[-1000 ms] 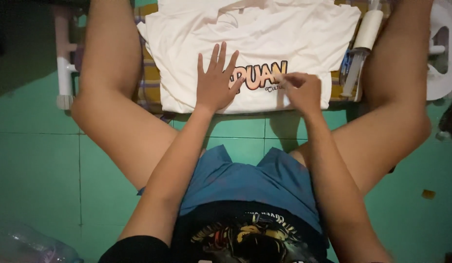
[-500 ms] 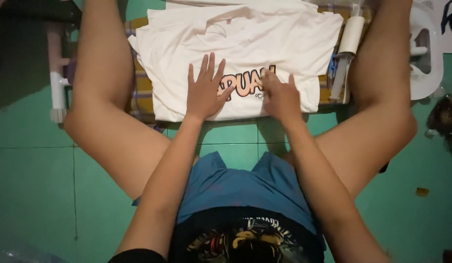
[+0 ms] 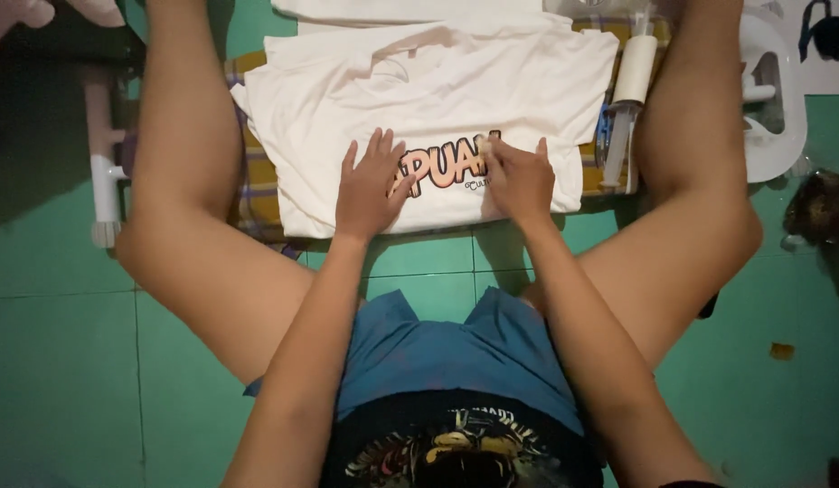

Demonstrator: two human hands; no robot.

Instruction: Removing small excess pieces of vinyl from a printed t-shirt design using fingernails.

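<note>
On the green tiled floor (image 3: 67, 361), seen from the head camera, a cream cotton T-shirt with a peach-and-black printed design (image 3: 438, 108) lies folded flat between the person's spread bare legs, resting on a yellow-and-purple checked cloth (image 3: 252, 194) whose edge shows at the shirt's left side. The fabric looks soft and matte, with shallow creases running across the chest and a curved neckline seam near the middle. The printed design sits near the lower hem, its block shapes outlined in dark ink. The left hand (image 3: 370, 185) lies flat on the shirt, fingers spread and released, palm pressing the fabric just left of the print and covering its first part. The right hand (image 3: 519, 176) rests on the print's right end with fingers curled down against the cloth; whether it pinches anything cannot be told. Both hands sit close together, the print running between them. Just right of the shirt a white cylindrical lint roller with a clear plastic handle (image 3: 629, 95) lies along the cloth's edge. Farther right stands a white moulded plastic object (image 3: 777, 108), and at the far left a white and pink plastic tube frame (image 3: 103, 172) stands on the floor.
</note>
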